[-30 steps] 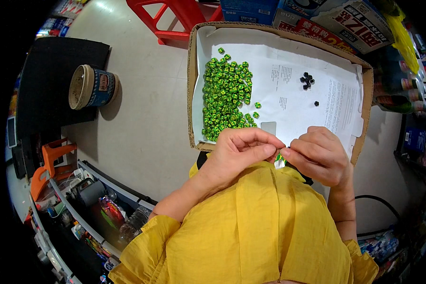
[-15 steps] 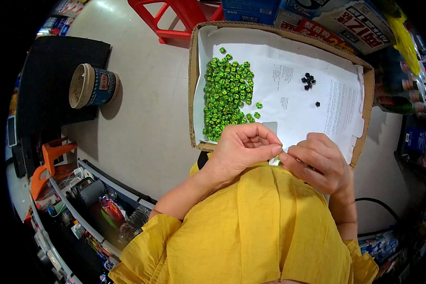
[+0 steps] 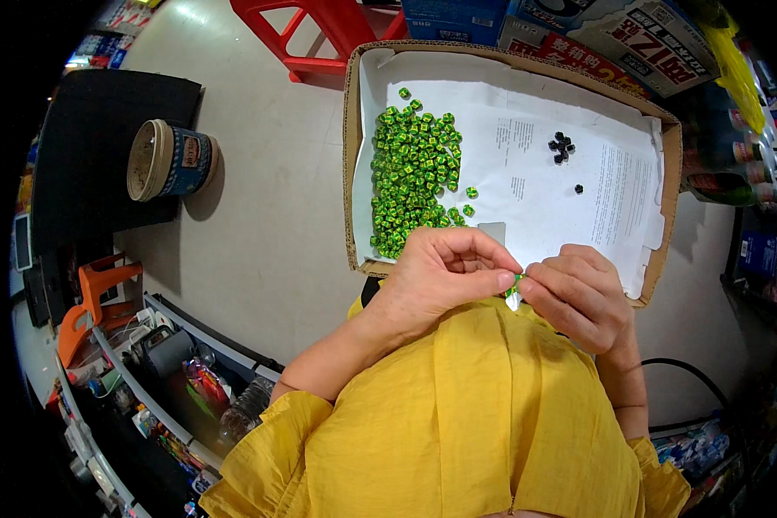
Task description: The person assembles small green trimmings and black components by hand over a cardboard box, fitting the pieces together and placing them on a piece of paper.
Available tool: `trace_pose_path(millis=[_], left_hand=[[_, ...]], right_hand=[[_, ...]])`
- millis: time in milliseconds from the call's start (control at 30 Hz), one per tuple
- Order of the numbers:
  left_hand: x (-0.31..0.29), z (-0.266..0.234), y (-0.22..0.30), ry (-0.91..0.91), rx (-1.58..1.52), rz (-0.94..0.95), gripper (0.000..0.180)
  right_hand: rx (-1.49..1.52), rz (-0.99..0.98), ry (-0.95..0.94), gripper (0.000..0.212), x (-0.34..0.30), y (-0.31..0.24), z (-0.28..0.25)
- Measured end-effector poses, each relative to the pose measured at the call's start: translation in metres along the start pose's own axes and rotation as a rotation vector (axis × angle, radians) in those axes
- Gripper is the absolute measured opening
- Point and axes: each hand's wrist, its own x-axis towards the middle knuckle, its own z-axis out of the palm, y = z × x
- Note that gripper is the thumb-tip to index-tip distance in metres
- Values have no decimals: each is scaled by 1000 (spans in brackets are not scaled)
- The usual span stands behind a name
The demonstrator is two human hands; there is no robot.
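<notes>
Between my two hands is a small green foil wrapper whose silvery inner side shows. My left hand pinches it between thumb and forefinger. The fingertips of my right hand grip its other side; whether a piece sits inside is hidden. Just beyond them lies a shallow cardboard box lined with white printed paper. A heap of small green foil-wrapped pieces fills its left part, with a few lying loose beside it. Farther right are several small black pieces and one black piece apart.
A small grey flat thing lies in the box near my left hand. Left of the box, a tub stands by a black board. A red stool and cartons are behind; shelves line the lower left.
The foil wrapper now shows more of its green and silver between my fingertips. My right hand has shifted slightly; the box contents look the same.
</notes>
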Motion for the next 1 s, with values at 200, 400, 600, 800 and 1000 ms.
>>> trace_pose_path(millis=[200,400,600,800,1000], left_hand=[[0,1,-6,10,-112,-14,8],[-2,4,-9,50,-131,-37,7],[-4,4,-2,4,99,44,6],[-3,4,-6,-30,89,269,9],[-4,-1,-11,-65,158,358,15]], right_hand=[[-31,-18,12,19,1,-1,1],[35,8,65,18,-1,-1,4],[412,295,190,21,-4,-8,10],[836,664,407,21,-6,-26,25],[1225,1152,375,17,10,-33,8]])
